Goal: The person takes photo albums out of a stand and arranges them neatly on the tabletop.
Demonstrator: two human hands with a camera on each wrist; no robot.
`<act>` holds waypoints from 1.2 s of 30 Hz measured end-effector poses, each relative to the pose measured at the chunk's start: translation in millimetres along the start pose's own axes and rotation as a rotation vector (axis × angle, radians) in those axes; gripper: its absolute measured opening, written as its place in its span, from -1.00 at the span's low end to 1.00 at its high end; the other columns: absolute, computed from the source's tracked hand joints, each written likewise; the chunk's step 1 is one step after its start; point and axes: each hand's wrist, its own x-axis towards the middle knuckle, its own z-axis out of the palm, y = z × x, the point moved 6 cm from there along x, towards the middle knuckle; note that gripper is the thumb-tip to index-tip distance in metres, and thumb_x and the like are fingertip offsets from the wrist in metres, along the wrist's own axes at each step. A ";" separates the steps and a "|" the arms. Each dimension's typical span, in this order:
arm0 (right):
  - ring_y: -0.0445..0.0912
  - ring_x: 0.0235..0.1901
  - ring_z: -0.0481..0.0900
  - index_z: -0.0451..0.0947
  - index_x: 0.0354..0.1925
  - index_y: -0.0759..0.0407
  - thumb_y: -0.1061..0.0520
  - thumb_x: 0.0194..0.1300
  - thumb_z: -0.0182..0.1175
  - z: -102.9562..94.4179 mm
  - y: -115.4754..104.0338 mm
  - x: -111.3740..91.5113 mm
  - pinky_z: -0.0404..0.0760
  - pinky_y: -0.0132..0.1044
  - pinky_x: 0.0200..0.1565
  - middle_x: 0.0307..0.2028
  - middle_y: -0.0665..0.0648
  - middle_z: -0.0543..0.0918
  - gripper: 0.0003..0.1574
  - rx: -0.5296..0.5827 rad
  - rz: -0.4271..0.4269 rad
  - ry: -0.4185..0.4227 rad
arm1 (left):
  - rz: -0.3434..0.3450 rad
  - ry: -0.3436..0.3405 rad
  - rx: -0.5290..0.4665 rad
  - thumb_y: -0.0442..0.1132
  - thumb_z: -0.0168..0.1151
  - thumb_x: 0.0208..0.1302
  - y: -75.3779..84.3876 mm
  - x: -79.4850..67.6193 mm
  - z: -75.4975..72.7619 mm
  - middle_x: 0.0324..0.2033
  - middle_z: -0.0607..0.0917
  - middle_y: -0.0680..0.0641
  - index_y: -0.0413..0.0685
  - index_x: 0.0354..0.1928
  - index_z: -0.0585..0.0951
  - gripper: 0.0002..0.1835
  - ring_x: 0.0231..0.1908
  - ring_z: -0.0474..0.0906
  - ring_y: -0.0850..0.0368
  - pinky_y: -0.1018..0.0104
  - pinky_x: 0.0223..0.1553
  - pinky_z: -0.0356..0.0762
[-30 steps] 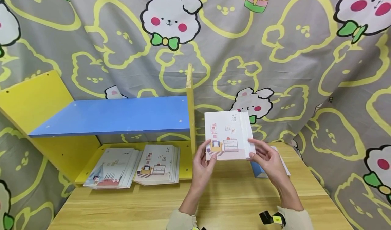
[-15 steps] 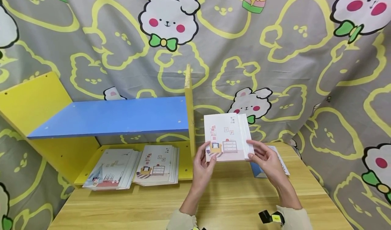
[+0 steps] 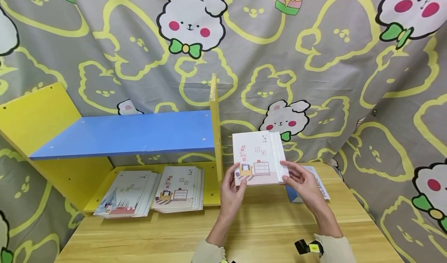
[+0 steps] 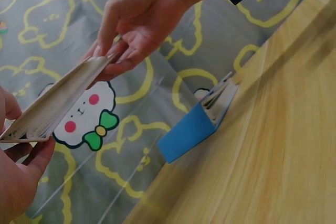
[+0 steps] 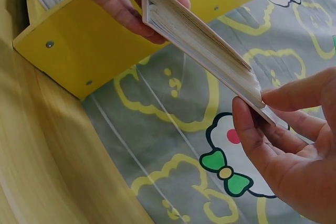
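Observation:
Both hands hold a white photo album (image 3: 256, 158) up in front of the person, its cover printed with an armchair, a chest of drawers and small picture frames. The left hand (image 3: 231, 185) pinches its lower left corner, thumb on the front. On the lower right edge, the right hand (image 3: 304, 183) grips it between thumb and fingers. A glossy page strip juts past the cover on the right. Seen from below in the right wrist view, the page edges (image 5: 202, 45) lie between two nearly closed covers.
A yellow shelf unit (image 3: 215, 131) with a blue board (image 3: 132, 133) stands left. On its bottom lie two piles of similar albums, one left (image 3: 125, 193) and one right (image 3: 178, 187). A blue album (image 4: 191, 132) stands on the wooden table (image 3: 265, 224) behind the right hand. A patterned curtain (image 3: 241, 61) hangs behind.
The held album and both hands have sunk very slightly, while the whole head view has drifted a little. The grip of both hands stays the same.

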 end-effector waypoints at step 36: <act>-0.19 -0.06 0.70 0.34 0.41 0.40 0.37 0.42 0.22 -6.4 27.0 2.8 0.75 -0.22 -0.08 0.20 0.53 0.52 -0.35 -0.036 0.087 -0.011 | -0.066 0.026 0.064 -0.54 0.21 0.34 -20.7 -9.1 1.4 0.25 0.52 -0.24 -0.01 0.37 0.49 -0.42 0.10 0.59 -0.13 0.37 -0.04 0.69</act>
